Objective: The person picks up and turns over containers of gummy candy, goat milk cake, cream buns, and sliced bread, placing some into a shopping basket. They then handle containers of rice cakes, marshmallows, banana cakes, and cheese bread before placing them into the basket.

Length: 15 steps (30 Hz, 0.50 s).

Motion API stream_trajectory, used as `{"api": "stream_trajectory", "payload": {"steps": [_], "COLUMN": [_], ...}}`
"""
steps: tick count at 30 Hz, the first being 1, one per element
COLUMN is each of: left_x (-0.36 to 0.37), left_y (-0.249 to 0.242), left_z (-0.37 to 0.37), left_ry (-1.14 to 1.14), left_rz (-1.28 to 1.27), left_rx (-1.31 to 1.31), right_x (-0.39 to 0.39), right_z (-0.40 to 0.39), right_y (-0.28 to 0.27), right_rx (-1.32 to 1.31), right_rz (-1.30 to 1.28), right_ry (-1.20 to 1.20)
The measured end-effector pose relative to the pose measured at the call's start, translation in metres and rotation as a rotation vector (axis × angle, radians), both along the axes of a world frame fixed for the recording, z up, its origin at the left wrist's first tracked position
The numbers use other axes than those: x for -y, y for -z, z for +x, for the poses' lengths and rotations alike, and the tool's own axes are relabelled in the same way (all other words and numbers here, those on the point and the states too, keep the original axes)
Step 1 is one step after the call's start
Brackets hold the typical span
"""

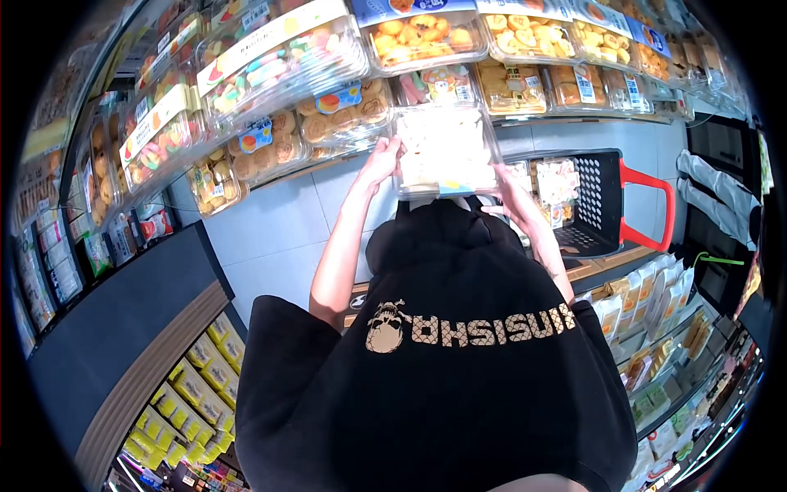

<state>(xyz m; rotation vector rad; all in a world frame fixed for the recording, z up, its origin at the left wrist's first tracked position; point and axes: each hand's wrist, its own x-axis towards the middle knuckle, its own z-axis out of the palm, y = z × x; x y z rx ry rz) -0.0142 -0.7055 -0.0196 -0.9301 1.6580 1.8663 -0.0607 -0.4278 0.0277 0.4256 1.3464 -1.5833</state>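
Observation:
A clear plastic box with pale contents [445, 152] is held level between both hands in front of the chest, beside the shelf edge. My left hand [382, 161] is closed on its left side. My right hand [512, 195] grips the box at its lower right corner. Glare on the lid hides what exactly is inside, and a blue and yellow label shows at its near edge. Right behind the box, on the shelf, stands a pack with pink and white pieces [434, 85].
Boxed pastries [422, 39] and candy boxes [279, 70] fill the shelves ahead. A black basket with a red handle [597, 201] is at the right, holding packs. Bagged goods [648, 299] stand at the lower right, yellow packs [184, 402] at the lower left.

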Motion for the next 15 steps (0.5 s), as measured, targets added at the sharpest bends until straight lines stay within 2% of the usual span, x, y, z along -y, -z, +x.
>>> {"api": "stream_trajectory", "payload": {"steps": [1,2,3,5,6,9,11,13,14,15], "left_x": [0.0,-0.007,-0.012,-0.019,-0.025,-0.032,-0.039,-0.041,-0.043,-0.044], "left_y": [0.004,0.007,0.008,0.012,0.015,0.028,0.032,0.071,0.078,0.085], "left_z": [-0.008,-0.017,-0.025,-0.04,-0.046,-0.059,-0.064,-0.059,-0.058,-0.058], "left_ry": [0.031,-0.075,-0.113,-0.194,-0.293,-0.427,-0.543,-0.723,-0.825,-0.817], "left_rz": [-0.048,-0.03,-0.019,-0.001,0.057,0.256,0.287,0.42,0.513,0.486], "left_rx": [0.03,0.028,-0.033,-0.152,-0.209,-0.069,0.038,0.147,0.161,0.169], "right_x": [0.001,0.002,0.001,-0.001,-0.001,0.019,0.02,0.026,0.028,0.03], "right_z": [-0.009,-0.025,-0.038,-0.067,-0.08,-0.109,-0.126,-0.131,-0.133,-0.135], "right_y": [0.011,0.022,0.03,0.055,0.067,0.062,0.107,0.147,0.162,0.176], "right_rx": [-0.105,-0.066,0.013,-0.005,-0.037,-0.023,0.002,-0.01,-0.036,-0.062], "right_rz": [0.12,0.072,0.035,-0.102,-0.092,-0.099,-0.155,-0.188,-0.141,-0.092], "right_ry": [-0.108,-0.101,0.062,0.136,0.135,0.206,0.173,0.148,0.084,0.023]}}
